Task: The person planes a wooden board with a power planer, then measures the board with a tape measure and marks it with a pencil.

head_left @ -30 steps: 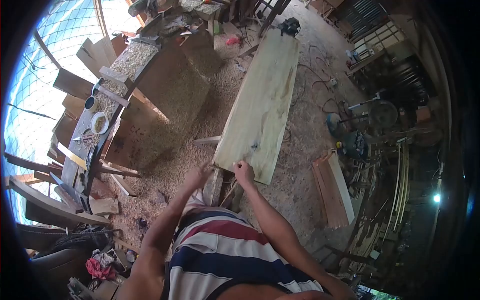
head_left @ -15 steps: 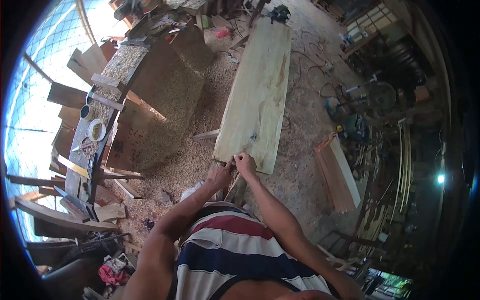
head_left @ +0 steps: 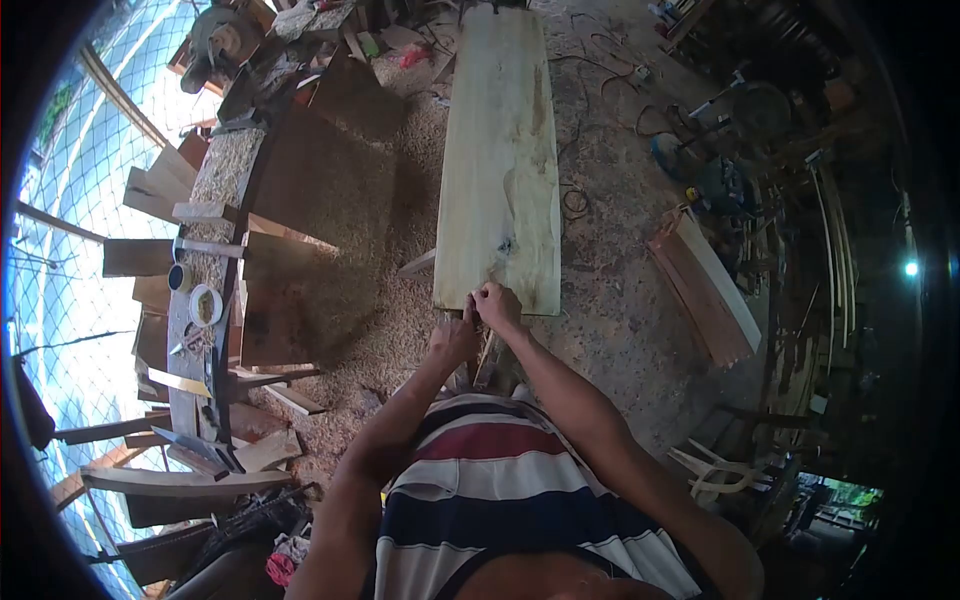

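Woodworking workshop. Sawdust floor (head_left: 350, 260), long plank (head_left: 497, 150), offcuts on a workbench (head_left: 215, 180). Power tools (head_left: 730, 130) and cables lie around.

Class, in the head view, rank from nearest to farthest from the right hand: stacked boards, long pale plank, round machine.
1. The long pale plank: ahead, its near end at the right hand.
2. The stacked boards: on the floor, right.
3. The round machine: far right, beyond the boards.

Far end of the plank (head_left: 497, 150) is cut off by the top edge. At its near end my left hand (head_left: 452, 340) & right hand (head_left: 497, 305) meet; fingers too small to tell if they pinch anything. Support (head_left: 487, 362) under the plank is mostly hidden by my arms.
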